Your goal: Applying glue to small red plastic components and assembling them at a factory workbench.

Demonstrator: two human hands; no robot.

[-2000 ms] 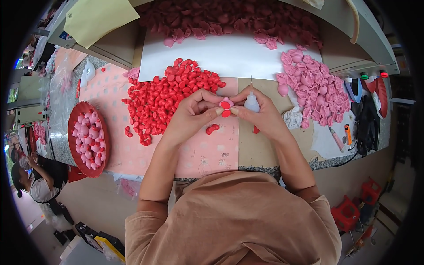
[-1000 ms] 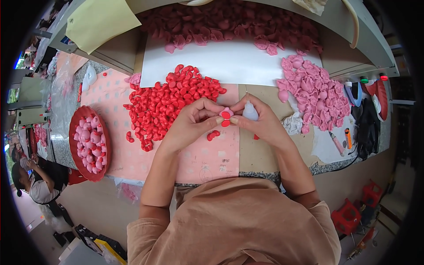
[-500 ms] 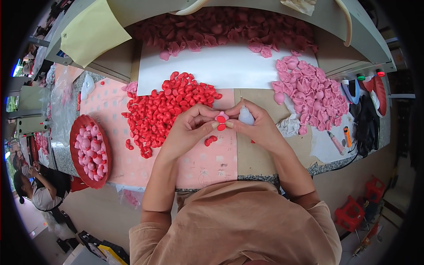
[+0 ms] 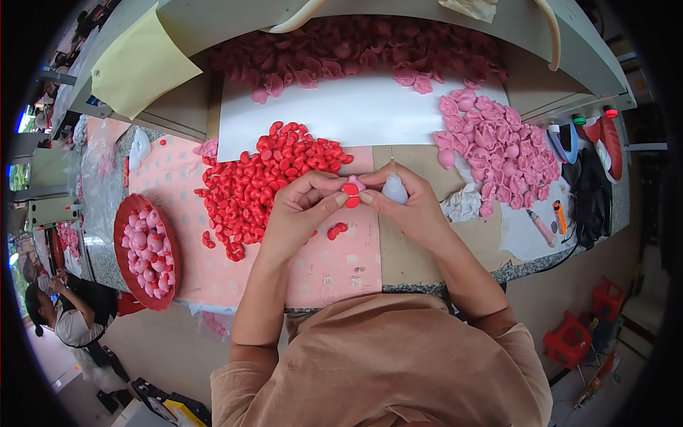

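- Left hand (image 4: 302, 208) pinches rounded pink-and-red plastic-looking piece (image 4: 351, 189); press evenly.
- Right hand (image 4: 414, 209) braces it, gripping translucent tapered plastic bottle (image 4: 395, 190); aim needle (image 4: 392, 161) far.

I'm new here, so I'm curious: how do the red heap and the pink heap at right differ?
The red heap is bright and glossy; the pink heap is paler. The red heap's pieces look small and rounded; the pink heap's look larger, mostly folded. The red heap lies by the left hand, the pink heap to the right. Both are loose piles.
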